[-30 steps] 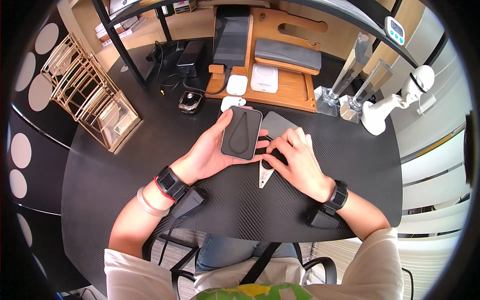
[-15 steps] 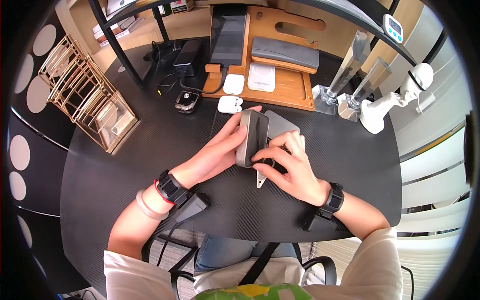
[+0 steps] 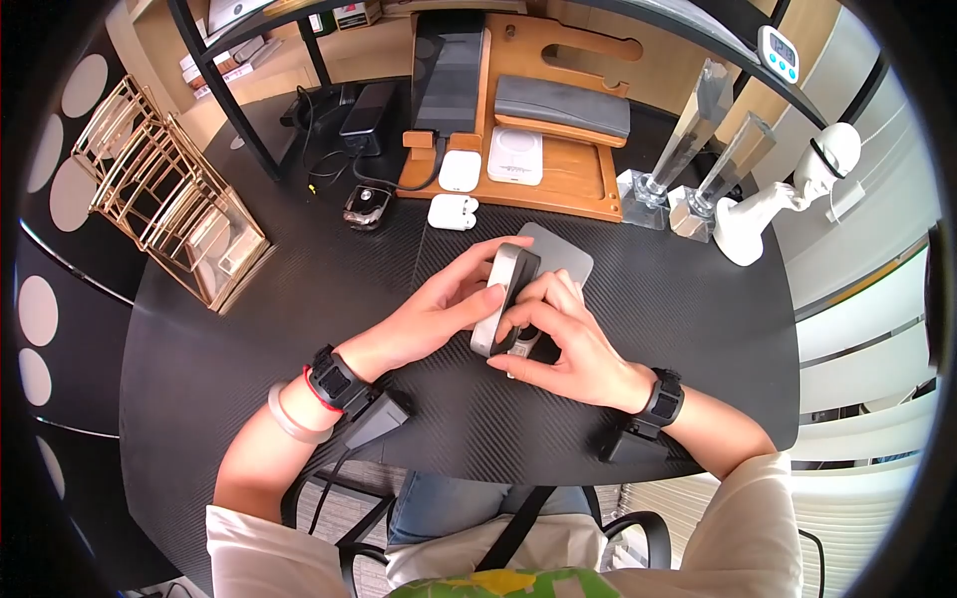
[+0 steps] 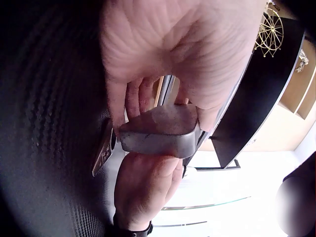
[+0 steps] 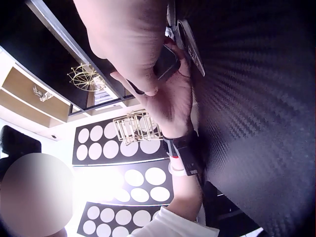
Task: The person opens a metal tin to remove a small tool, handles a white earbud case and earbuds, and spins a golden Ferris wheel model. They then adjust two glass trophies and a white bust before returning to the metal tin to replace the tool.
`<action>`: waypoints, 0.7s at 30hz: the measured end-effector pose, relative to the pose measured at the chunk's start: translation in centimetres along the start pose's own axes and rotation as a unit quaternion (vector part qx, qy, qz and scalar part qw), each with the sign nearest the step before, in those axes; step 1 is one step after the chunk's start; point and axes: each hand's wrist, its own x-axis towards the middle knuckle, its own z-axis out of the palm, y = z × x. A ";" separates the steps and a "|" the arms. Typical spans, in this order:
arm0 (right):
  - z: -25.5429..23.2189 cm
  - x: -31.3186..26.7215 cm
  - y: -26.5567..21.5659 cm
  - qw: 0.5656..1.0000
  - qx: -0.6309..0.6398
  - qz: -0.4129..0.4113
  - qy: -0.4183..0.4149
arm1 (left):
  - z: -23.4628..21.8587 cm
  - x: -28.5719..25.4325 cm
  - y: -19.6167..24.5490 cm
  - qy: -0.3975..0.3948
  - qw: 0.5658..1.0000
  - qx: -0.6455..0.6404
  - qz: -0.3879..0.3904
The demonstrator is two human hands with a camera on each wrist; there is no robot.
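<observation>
My left hand (image 3: 439,319) grips a grey metal case (image 3: 489,329) tilted up on its edge over the desk, thumb along its near side and fingers behind. The case's black-lined face turns toward my right hand (image 3: 573,349). Curled fingers of the right hand reach onto that face, and its thumb lies at the lower end. In the left wrist view the smooth back of the case (image 4: 160,121) shows, with the right hand (image 4: 145,187) beyond it. Under the hands lies a pale pointed tag (image 4: 102,154) on the desk, mostly covered. A flat grey square plate (image 3: 563,254) lies just behind.
White earbuds (image 3: 453,211), a smartwatch (image 3: 366,207) and a wooden stand (image 3: 598,204) line the back of the desk. To the left is a gold wire rack (image 3: 174,199); crystal trophies (image 3: 643,204) and a white bust (image 3: 740,234) stand right.
The left hand has turned the case from face-up to on edge and lowered it toward me. The right hand's fingers have come from beside the tag onto the case's lined face.
</observation>
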 end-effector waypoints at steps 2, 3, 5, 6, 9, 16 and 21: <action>-0.1 0.0 0.0 1.000 -0.008 -0.005 -0.010 | 0.0 0.0 0.3 -0.014 1.000 -0.004 -0.023; -0.1 -0.1 0.0 1.000 -0.007 -0.005 -0.010 | 0.0 0.0 0.4 -0.014 1.000 -0.004 -0.024; -0.1 -0.1 0.1 1.000 -0.018 -0.016 -0.011 | 0.1 0.0 0.5 -0.018 0.999 -0.023 -0.028; 0.0 -0.1 0.2 1.000 -0.017 -0.016 -0.012 | 0.1 0.0 0.6 -0.017 0.999 -0.023 -0.029; -0.1 -0.1 0.3 0.999 -0.015 -0.021 -0.022 | 0.2 0.0 0.9 -0.017 0.997 -0.045 -0.065; -0.1 0.0 -0.1 1.000 -0.001 -0.004 -0.018 | 0.2 0.1 0.0 -0.003 0.998 -0.043 -0.037; 0.5 -0.1 -0.4 0.979 0.151 0.134 0.006 | 0.2 0.2 0.5 0.028 0.999 -0.015 0.009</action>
